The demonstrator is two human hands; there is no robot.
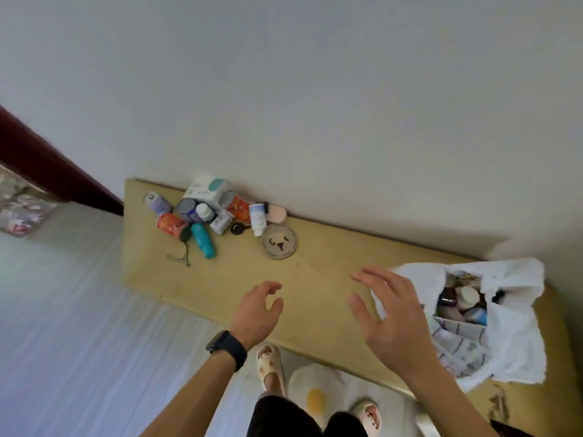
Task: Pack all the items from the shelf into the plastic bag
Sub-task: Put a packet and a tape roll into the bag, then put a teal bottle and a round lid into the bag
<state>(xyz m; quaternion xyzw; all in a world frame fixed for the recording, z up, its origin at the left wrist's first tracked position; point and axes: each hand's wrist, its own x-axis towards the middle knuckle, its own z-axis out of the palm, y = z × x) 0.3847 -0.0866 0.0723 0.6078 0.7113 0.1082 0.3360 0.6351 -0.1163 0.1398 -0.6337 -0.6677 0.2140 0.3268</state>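
Note:
A white plastic bag (511,348) lies open at the right end of the yellow shelf (315,288), with several bottles and a box inside. At the shelf's far left sits a cluster of items: a teal bottle (204,240), orange cans (171,224), a purple can (158,202), a white box (208,188), a white bottle (257,217), a round brown disc (280,241) and metal clippers (183,254). My left hand (257,312) hovers empty over the shelf's front, fingers loosely curled. Just left of the bag, my right hand (389,316) is spread and holds nothing.
The shelf runs along a white wall (315,105). Below it are pale floor, my feet in cream slippers (271,364) and a white and yellow mat (312,392). A dark red frame (47,165) stands at the left.

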